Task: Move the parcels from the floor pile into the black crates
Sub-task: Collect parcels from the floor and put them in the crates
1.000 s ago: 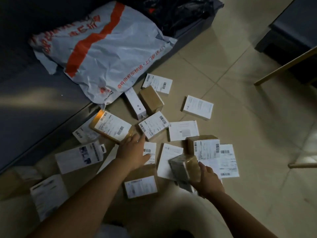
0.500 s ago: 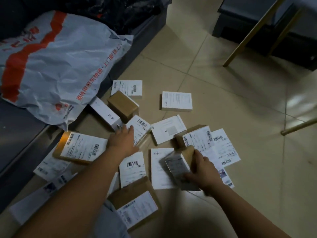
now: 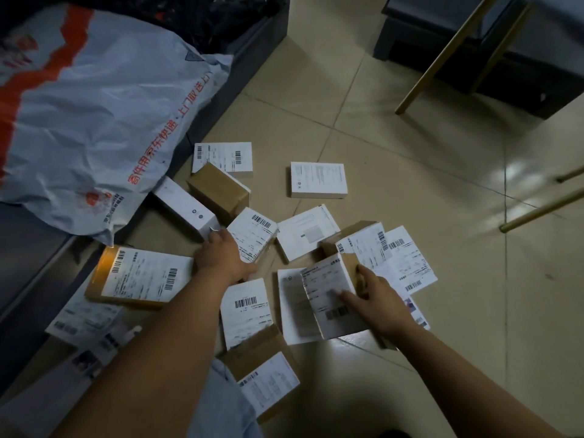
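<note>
Several small parcels lie scattered on the tiled floor, brown cartons and white boxes with barcode labels. My left hand (image 3: 222,256) grips the near end of a small labelled box (image 3: 254,233) in the middle of the pile. My right hand (image 3: 374,300) holds a brown carton (image 3: 330,295) with a white label, tilted up off the floor, thumb across the label. A large labelled carton (image 3: 140,278) lies to the left of my left hand. A black crate (image 3: 262,33) stands at the top left, its wall running along the pile.
A big grey and orange courier bag (image 3: 94,115) lies over the crate edge at the left. Black plastic bags fill the crate's far end. A dark cabinet (image 3: 474,61) and gold furniture legs (image 3: 442,55) stand at the top right. Bare tiles lie to the right.
My left hand has reached forward from the large carton to the small labelled box. My right hand has turned its carton so that the label faces up. The view has shifted right.
</note>
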